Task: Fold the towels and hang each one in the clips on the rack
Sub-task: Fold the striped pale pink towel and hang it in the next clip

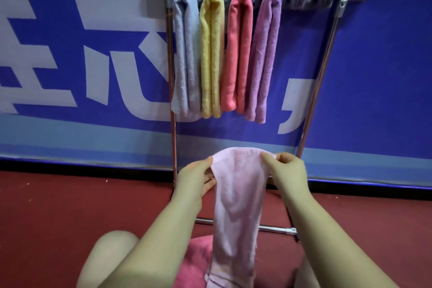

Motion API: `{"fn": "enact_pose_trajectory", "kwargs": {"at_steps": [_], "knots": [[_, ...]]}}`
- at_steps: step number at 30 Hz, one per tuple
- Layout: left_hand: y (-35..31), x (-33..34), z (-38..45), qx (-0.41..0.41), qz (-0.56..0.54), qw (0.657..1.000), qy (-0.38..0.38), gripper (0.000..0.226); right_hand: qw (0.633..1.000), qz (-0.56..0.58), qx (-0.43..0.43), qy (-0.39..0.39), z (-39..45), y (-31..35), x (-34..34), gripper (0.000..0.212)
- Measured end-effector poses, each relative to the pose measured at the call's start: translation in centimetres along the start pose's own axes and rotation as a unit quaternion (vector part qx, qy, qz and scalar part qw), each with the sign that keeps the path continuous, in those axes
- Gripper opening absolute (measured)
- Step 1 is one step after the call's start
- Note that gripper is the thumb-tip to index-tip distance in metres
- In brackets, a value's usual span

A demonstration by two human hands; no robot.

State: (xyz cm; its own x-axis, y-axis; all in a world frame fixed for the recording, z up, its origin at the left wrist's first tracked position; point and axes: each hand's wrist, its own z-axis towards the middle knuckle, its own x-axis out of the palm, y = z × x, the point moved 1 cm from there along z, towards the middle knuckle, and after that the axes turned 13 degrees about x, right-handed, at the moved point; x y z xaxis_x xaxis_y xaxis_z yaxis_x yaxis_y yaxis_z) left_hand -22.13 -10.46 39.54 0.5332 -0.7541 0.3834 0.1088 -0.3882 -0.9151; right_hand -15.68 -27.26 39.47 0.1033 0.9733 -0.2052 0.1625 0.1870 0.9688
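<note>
Both grips pinched pale pink towel [236,194] top: left hand [196,176], right hand [286,172].
Rack [327,54] clips held four folded towels behind.

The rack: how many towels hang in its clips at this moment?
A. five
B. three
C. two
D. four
D. Four folded towels hang side by side on the rack: a grey towel, a yellow towel, a coral towel and a purple towel; the light pink towel is held by the left hand and the right hand.
</note>
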Motion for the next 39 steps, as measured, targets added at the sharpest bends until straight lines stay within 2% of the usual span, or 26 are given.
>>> {"fn": "enact_pose_trajectory", "kwargs": {"at_steps": [4, 7, 12, 16, 19, 22, 24, 27, 28, 30, 31, 32, 34, 36, 39], "knots": [[2.3, 1.0, -1.7, 0.037, -0.013, 0.999, -0.007, 0.012, 0.997, 0.058, -0.004, 0.051, -3.1, -1.3, 2.8, 0.025], [3.1, 1.3, -2.2, 0.08, 0.02, 0.997, 0.007, 0.01, 0.993, 0.058, -0.003, 0.105, -4.2, -2.1, 4.4, 0.007], [3.4, 0.2, -2.0, 0.153, 0.092, 0.984, 0.008, 0.017, 0.978, 0.083, 0.017, 0.191, -5.0, -2.2, 4.5, 0.028], [3.1, 0.1, -2.5, 0.204, 0.113, 0.971, 0.049, 0.017, 0.971, 0.085, 0.017, 0.225, -4.8, -2.7, 4.5, 0.022], [3.0, -0.1, -2.5, 0.224, 0.128, 0.963, 0.081, 0.026, 0.958, 0.12, 0.052, 0.255, -4.6, -2.7, 4.3, 0.025], [2.8, -0.4, -2.2, 0.237, 0.131, 0.959, 0.083, 0.02, 0.95, 0.111, 0.048, 0.288, -4.5, -2.4, 3.9, 0.03], [2.5, -0.7, -1.7, 0.237, 0.142, 0.957, 0.094, 0.016, 0.954, 0.095, 0.029, 0.281, -4.3, -2.3, 3.5, 0.031], [1.6, -1.1, -0.9, 0.212, 0.154, 0.954, 0.147, 0.018, 0.973, 0.054, -0.015, 0.223, -3.1, -1.8, 2.4, 0.019], [1.2, -1.2, -0.7, 0.191, 0.142, 0.955, 0.175, 0.02, 0.972, 0.046, -0.013, 0.23, -2.6, -1.7, 2.1, 0.029], [0.1, -1.2, -0.6, 0.152, 0.112, 0.955, 0.23, 0.02, 0.958, 0.054, 0.0, 0.281, -1.7, -1.4, 1.8, 0.068], [-0.6, -1.1, -0.5, 0.146, 0.11, 0.95, 0.252, 0.019, 0.946, 0.07, 0.004, 0.317, -1.4, -1.2, 1.8, 0.076], [-1.3, -1.0, -0.4, 0.149, 0.116, 0.944, 0.27, 0.019, 0.933, 0.083, 0.001, 0.35, -1.3, -0.9, 1.8, 0.074], [-3.0, -0.6, -0.2, 0.16, 0.132, 0.934, 0.292, 0.018, 0.919, 0.092, -0.016, 0.383, -1.6, 0.4, 1.8, 0.054], [-4.8, -0.3, -0.1, 0.172, 0.148, 0.926, 0.301, 0.017, 0.917, 0.113, -0.025, 0.382, -1.7, 1.9, 1.5, 0.039], [-7.7, 0.6, 0.4, 0.203, 0.193, 0.909, 0.309, 0.015, 0.922, 0.11, -0.058, 0.366, -1.7, 4.9, 1.0, 0.035]]}}
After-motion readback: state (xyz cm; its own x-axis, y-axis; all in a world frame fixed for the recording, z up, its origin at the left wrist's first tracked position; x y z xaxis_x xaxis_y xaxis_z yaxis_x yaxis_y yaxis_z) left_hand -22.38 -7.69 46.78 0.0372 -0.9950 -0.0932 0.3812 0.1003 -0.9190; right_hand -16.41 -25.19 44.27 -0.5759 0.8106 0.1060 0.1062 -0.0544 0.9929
